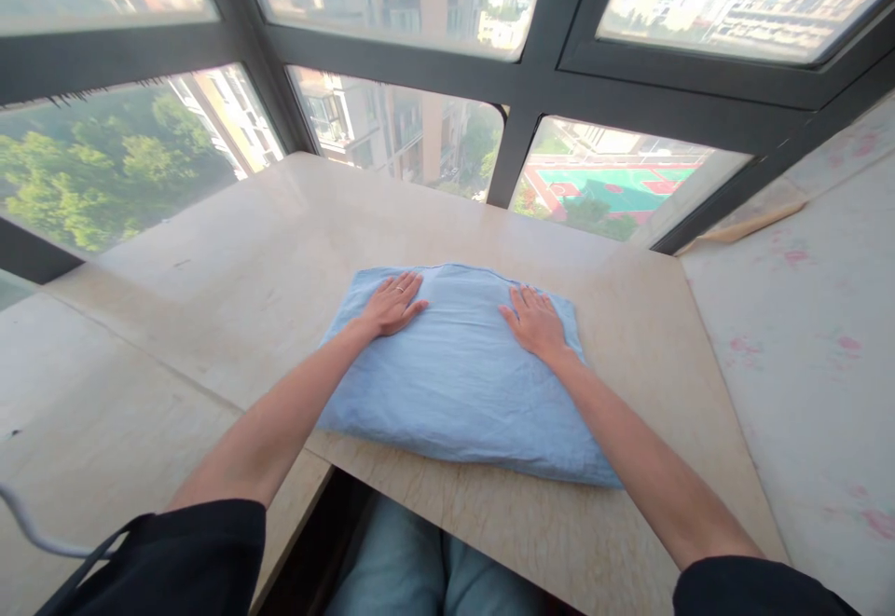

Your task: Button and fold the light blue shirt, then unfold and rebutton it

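A light blue pillow [461,383] lies flat on the pale stone windowsill in front of me, its near edge close to the sill's front edge. My left hand [395,304] rests palm down on its far left part, fingers stretched out, a ring on one finger. On the far right part lies my right hand [535,318], also palm down with the fingers extended. Both hands press on the cloth without gripping it. Faint creases run across the cover between them.
The stone sill [266,290] reaches back to dark window frames [419,66]. Flowered wallpaper [804,346] bounds the right side. A pale cable [42,532] shows at the lower left. My legs [406,560] are below the front edge.
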`<act>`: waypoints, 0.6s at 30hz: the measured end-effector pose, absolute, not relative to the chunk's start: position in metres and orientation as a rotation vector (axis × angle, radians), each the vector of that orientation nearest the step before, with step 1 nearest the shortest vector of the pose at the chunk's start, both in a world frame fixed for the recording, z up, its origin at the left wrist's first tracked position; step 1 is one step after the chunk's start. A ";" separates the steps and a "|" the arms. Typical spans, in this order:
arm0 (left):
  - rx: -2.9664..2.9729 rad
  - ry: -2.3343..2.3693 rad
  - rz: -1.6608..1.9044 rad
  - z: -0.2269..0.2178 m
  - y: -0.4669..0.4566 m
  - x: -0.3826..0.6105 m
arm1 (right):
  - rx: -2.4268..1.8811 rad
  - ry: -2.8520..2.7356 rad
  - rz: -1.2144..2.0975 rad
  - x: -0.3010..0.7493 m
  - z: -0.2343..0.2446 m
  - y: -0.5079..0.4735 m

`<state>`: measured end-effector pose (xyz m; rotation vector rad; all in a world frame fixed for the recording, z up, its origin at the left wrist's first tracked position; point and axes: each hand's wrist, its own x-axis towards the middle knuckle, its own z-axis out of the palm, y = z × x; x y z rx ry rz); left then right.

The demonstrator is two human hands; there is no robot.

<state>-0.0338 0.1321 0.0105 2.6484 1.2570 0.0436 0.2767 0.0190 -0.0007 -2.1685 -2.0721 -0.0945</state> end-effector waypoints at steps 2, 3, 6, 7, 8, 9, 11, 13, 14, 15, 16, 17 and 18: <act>2.658 1.289 0.007 0.011 0.133 -0.048 | -2.228 -2.009 -0.114 0.284 0.000 0.011; 2.655 1.308 0.002 0.012 0.133 -0.054 | -2.261 -1.977 -0.105 0.290 0.000 0.007; 2.620 1.410 0.036 0.012 0.132 -0.070 | -2.331 -1.926 -0.060 0.305 -0.003 -0.006; 2.601 1.462 0.054 0.011 0.132 -0.075 | -2.340 -1.925 -0.053 0.309 -0.004 -0.010; 2.579 1.518 0.066 0.011 0.131 -0.081 | -2.346 -1.924 -0.050 0.313 -0.005 -0.014; 2.556 1.570 0.068 0.011 0.130 -0.086 | -2.347 -1.924 -0.050 0.316 -0.006 -0.017; 2.505 1.641 0.044 0.013 0.128 -0.097 | -2.343 -1.924 -0.050 0.321 -0.008 -0.022; 2.419 1.710 0.016 0.018 0.123 -0.107 | -2.338 -1.917 -0.042 0.323 -0.008 -0.026; 2.353 1.767 0.021 0.022 0.119 -0.110 | -2.337 -1.906 -0.036 0.323 -0.008 -0.028; 2.270 1.836 0.041 0.027 0.115 -0.113 | -2.338 -1.888 -0.027 0.323 -0.007 -0.030; 2.176 1.905 0.072 0.033 0.108 -0.114 | -2.339 -1.860 -0.016 0.323 -0.006 -0.032; 2.079 1.966 0.116 0.040 0.100 -0.115 | -2.338 -1.823 -0.003 0.321 -0.005 -0.036; 1.990 2.009 0.167 0.047 0.090 -0.115 | -2.333 -1.781 0.014 0.320 -0.004 -0.040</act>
